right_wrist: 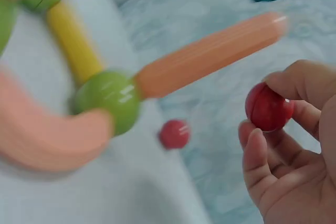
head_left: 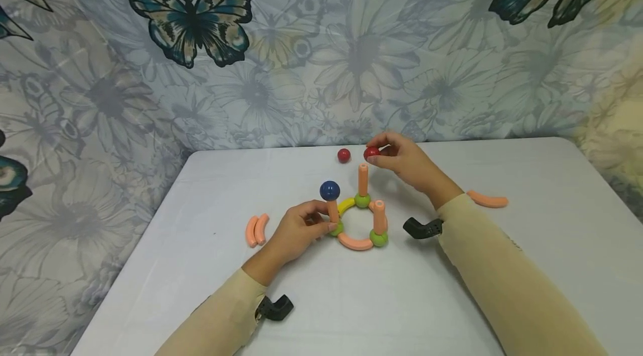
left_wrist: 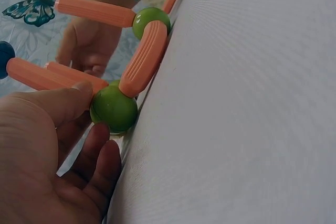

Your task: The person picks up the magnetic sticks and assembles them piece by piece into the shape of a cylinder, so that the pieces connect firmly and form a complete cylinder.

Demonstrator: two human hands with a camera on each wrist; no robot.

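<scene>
On the white table stands a ring of curved sticks, orange and one yellow point(head_left: 346, 206), joined by green balls point(right_wrist: 110, 100). Straight orange sticks point(head_left: 363, 179) rise upright from the balls, and a dark blue ball point(head_left: 330, 190) tops the left one. My left hand point(head_left: 301, 227) holds the left green ball point(left_wrist: 113, 109) at the foot of that stick, thumb against the joint and fingers below. Behind the ring, my right hand point(head_left: 399, 159) pinches a red ball point(right_wrist: 269, 107) between thumb and fingers. It is held beyond the rear upright stick's bare top, apart from it.
Another red ball point(head_left: 344, 155) lies near the table's back edge. Two curved orange sticks point(head_left: 256, 230) lie to the left, and one more curved orange stick point(head_left: 487, 200) lies beyond my right forearm. A butterfly-patterned cloth point(head_left: 301, 94) hangs behind the table point(head_left: 166, 289).
</scene>
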